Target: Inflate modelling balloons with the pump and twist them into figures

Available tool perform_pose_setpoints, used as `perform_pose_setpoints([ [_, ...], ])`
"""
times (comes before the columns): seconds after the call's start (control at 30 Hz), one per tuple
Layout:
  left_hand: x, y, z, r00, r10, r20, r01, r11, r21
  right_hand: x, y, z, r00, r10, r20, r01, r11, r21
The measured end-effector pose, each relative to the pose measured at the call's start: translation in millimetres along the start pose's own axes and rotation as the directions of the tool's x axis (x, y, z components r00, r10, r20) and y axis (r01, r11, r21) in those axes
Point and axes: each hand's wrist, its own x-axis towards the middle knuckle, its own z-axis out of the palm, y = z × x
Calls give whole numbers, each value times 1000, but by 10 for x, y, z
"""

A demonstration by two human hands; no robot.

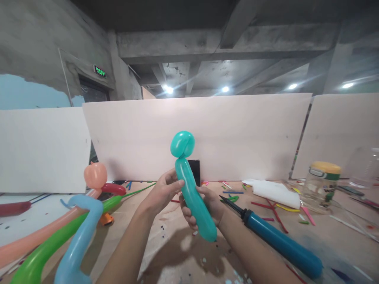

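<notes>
In the middle of the head view I hold a teal balloon above the table. Its upper end is twisted into a rounded loop, and below the twist a long straight part slants down to the right. My left hand grips it from the left, with the thumb lying on its front. From the right, my right hand wraps round the lower part, with fingertips showing on the left side of the balloon. A dark upright object stands behind it, partly hidden.
At left lie a light blue balloon, a green balloon and a peach balloon. A blue hand pump lies at right, near a white roll and a yellow-lidded jar. White boards border the table's back.
</notes>
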Motion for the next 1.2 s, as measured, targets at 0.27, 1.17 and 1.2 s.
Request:
perform_pose_setpoints([
  [0.27,39,-44,-27,993,86,-78,-76,990,116,-15,-81,122,961,-69,-268,4,972,-235],
  [1.17,101,-64,84,925,151,-348,-48,957,288,104,-54,248,578,-763,-289,-240,180,-954],
  [1.2,101,-67,88,923,152,-354,-45,955,293,104,-51,259,564,-780,-269,-262,140,-955],
])
